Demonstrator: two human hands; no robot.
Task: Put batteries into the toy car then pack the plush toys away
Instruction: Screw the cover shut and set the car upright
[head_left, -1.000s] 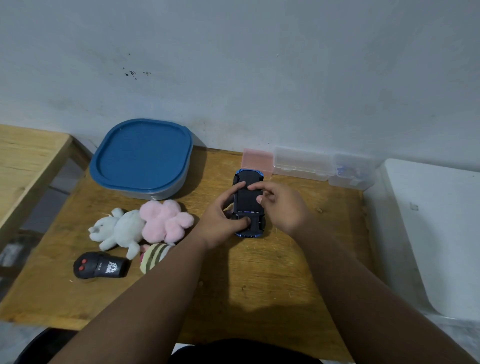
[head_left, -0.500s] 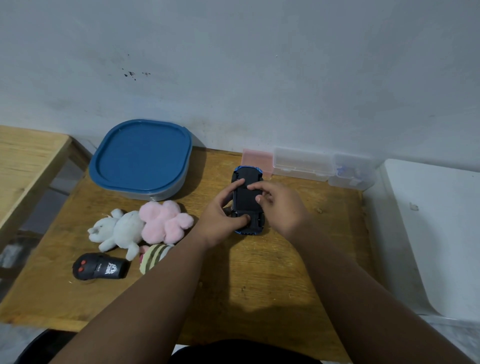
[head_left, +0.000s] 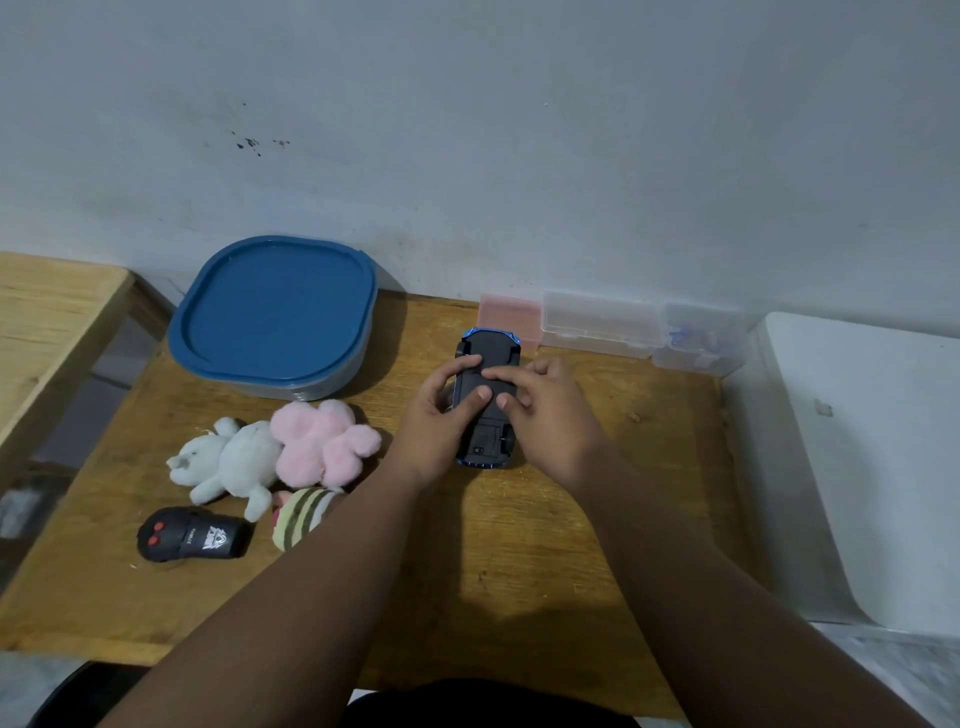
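Blue-trimmed toy car (head_left: 486, 397): lies belly-up on the wooden tabletop (head_left: 519, 545), near its middle, black underside facing the camera.
Step in hand: working at the battery cover on the underside, by my reading; whether batteries are inside cannot be told.
Doing it well: brace the body with one hand, press flat and even with the thumbs, and keep the car from rocking on its roof.
Left hand (head_left: 434, 431): grasping the car's left flank, thumb laid across the underside, wrist low to the tabletop.
Right hand (head_left: 545, 415): curled over the right flank, fingertips (head_left: 501, 400) pressing the black panel, forearm angled in from the lower right.
Plush toys: white one (head_left: 228, 465), pink one (head_left: 324, 441) and striped one (head_left: 296, 519) clustered to the left, not yet packed.
Blue-lidded container (head_left: 275, 312): closed, beyond the plush toys.
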